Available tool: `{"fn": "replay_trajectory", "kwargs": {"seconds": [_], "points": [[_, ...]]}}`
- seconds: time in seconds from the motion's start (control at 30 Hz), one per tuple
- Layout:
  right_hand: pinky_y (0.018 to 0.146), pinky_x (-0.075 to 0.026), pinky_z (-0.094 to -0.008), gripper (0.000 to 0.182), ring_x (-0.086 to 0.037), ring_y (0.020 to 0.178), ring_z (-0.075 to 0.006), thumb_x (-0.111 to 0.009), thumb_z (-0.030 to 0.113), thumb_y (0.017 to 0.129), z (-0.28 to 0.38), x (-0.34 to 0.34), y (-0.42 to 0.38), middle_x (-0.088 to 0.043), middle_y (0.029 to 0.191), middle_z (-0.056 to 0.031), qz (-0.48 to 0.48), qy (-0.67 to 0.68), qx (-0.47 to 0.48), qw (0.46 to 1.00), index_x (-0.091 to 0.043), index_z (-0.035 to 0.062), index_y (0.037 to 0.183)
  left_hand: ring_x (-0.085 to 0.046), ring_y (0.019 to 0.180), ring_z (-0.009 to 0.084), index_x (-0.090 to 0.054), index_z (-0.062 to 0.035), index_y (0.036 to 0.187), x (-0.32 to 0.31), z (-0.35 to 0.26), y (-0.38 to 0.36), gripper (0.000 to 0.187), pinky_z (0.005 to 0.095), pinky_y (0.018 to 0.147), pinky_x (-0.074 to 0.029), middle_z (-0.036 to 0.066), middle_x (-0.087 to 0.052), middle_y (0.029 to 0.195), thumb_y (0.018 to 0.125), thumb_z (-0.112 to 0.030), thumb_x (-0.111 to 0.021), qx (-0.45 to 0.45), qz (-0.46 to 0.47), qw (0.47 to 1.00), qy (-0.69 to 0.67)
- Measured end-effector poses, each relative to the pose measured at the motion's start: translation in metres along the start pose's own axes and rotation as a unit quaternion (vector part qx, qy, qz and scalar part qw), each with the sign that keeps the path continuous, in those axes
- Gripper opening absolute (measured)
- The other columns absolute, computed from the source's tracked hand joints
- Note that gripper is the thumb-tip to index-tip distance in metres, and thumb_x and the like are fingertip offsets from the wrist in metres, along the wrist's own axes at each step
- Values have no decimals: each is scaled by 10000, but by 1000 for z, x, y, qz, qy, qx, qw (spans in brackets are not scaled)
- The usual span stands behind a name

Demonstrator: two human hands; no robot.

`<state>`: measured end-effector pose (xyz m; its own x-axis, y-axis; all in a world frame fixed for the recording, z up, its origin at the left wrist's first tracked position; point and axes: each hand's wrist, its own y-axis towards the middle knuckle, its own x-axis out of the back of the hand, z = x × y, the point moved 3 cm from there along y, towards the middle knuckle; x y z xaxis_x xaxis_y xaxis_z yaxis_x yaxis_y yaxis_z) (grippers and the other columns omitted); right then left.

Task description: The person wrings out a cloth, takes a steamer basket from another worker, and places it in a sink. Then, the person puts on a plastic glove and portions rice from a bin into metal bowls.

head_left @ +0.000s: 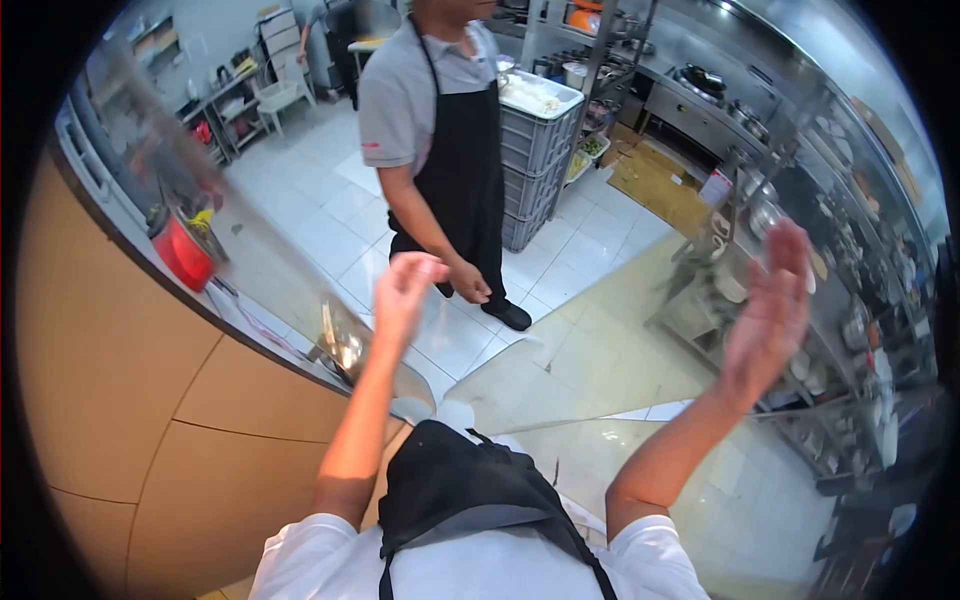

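Clock centred on the frame, 12 at top. Left hand (pixel 403 290) just off centre at 9, raised; fingers bent in, gap narrow, tips close together. Can't tell if anything sits between them. Right hand (pixel 770 310) out at 3, raised higher than the elbow; fingers straight and side by side, palm flattened out. Motion blur on it.

Nearest item to the right hand: pale bowl (pixel 733 281), just to its 9 in the view, on the steel shelving (pixel 693 312). Can't tell depth, so contact is unclear. More metal bowls and pots crowd that side.

Co-worker (pixel 455 150) stands at 12, grey shirt, black apron. Co-worker's hand (pixel 468 283) hangs low, fingers curled, near the left hand, to its 3 in the view.

Grey crates (pixel 530 185) stacked at 1, behind the co-worker; white tray (pixel 573 107) on top with white contents, too small to identify. Brown mat (pixel 655 185) on the floor at 2. Red bucket (pixel 183 258) between 9 and 10, something yellow in it. Tan panels (pixel 150 470) fill 8. Wearer's black apron (pixel 450 480) at 6, over white shirt.
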<state>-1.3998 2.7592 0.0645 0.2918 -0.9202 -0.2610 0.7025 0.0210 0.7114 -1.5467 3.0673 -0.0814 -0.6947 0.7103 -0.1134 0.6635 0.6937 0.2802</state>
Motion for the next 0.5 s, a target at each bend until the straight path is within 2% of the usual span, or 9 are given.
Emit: {"fn": "replay_trajectory", "kwargs": {"seconds": [0.07, 0.1, 0.17, 0.2, 0.27, 0.3, 0.37, 0.43, 0.5], "points": [[969, -276, -326, 482, -356, 1201, -235, -481, 202, 844, -1, 20, 25, -389, 1283, -148, 12, -69, 85, 994, -347, -5, 1259, -560, 745, 121, -542, -9, 886, 27, 6, 14, 171, 257, 728, -437, 72, -600, 799, 860, -173, -502, -21, -68, 997, 0], [969, -276, -326, 482, -356, 1201, -235, -481, 202, 844, -8, 29, 34, -389, 1283, -148, 18, -72, 81, 994, -347, -5, 1259, -555, 748, 118, -542, -8, 882, 39, 4, 21, 176, 258, 730, -430, 71, -598, 799, 859, -178, -505, -30, -95, 995, 18], [985, -253, -335, 482, -339, 1213, -240, -451, 179, 860, -16, 48, 48, -372, 1293, -156, 25, -164, 130, 978, -303, 0, 1282, -540, 775, 120, -529, -11, 907, 57, 9, 33, 156, 253, 731, -416, 73, -588, 819, 860, -155, -492, -47, -170, 984, 3], [985, -253, -335, 482, -339, 1213, -240, -451, 179, 860, -19, 62, 53, -372, 1293, -156, 27, -165, 132, 977, -303, 0, 1282, -540, 775, 120, -529, -11, 907, 56, 8, 37, 156, 253, 731, -416, 73, -588, 819, 860, -155, -492, -46, -171, 984, 0], [997, -235, -347, 484, -333, 1217, -239, -436, 175, 873, -43, 85, 60, -364, 1296, -164, 54, -193, 76, 977, -272, 2, 1295, -529, 795, 126, -510, -15, 944, 60, 6, 49, 150, 259, 729, -415, 71, -573, 843, 860, -134, -475, -77, -189, 979, 9], [997, -235, -347, 484, -333, 1217, -239, -436, 175, 873, -55, 100, 62, -364, 1296, -164, 57, -195, 72, 977, -272, 2, 1295, -520, 811, 132, -494, -16, 972, 58, 6, 57, 161, 263, 740, -412, 71, -564, 862, 860, -130, -472, -79, -185, 980, 13], [1004, -225, -349, 471, -331, 1217, -233, -439, 177, 880, -80, 137, 63, -365, 1294, -160, -48, -241, 6, 969, -284, 2, 1289, -523, 803, 132, -496, -12, 970, 48, 10, 78, 165, 263, 741, -412, 71, -566, 851, 859, -133, -474, -93, -182, 979, 19], [1004, -225, -340, 475, -338, 1209, -222, -462, 179, 874, -96, 163, 45, -372, 1290, -149, -108, -251, -44, 961, -299, 2, 1283, -525, 796, 133, -499, -8, 968, 43, 13, 111, 169, 264, 742, -412, 70, -568, 839, 858, -135, -476, -117, -173, 978, 22], [988, -256, -307, 448, -379, 1175, -200, -477, 176, 873, -121, 194, 12, -413, 1264, -136, -134, -389, -40, 911, -344, -8, 1259, -531, 772, 132, -515, 0, 949, 33, 22, 153, 159, 259, 741, -414, 69, -574, 801, 856, -123, -479, -107, -78, 991, -3]]}}
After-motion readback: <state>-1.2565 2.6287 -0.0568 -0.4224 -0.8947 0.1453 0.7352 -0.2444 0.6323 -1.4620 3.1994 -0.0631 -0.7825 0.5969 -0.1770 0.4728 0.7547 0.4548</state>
